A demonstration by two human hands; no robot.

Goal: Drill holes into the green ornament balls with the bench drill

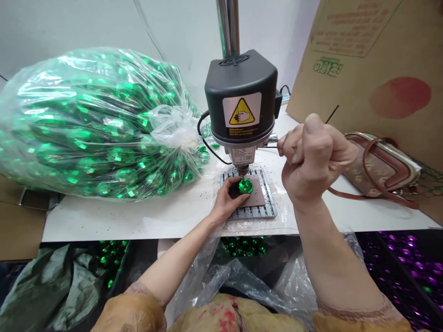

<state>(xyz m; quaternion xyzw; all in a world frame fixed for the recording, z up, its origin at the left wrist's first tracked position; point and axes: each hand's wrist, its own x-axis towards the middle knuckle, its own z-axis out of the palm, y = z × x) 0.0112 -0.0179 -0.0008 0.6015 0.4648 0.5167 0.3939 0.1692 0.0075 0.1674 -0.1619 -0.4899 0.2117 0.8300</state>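
Observation:
A small drill press [241,97] with a black motor housing and a hand-warning sticker stands on the white table. Under its bit, a shiny green faceted ornament [246,186] rests on a flat board [258,196] over the slotted metal base [270,210]. My left hand [228,197] pinches this ornament from the left between thumb and fingers. Raised to the right of the motor, my right hand [313,157] is closed in a fist around the press's feed lever [273,138]. Most of that lever is hidden by the fingers.
A large clear plastic bag [100,124] full of green ornaments fills the left side. To the right are a brown handbag [380,161] and a tall cardboard box [363,78]. Below the table edge lie green pieces [242,246], purple pieces [411,258] and loose plastic film [238,276].

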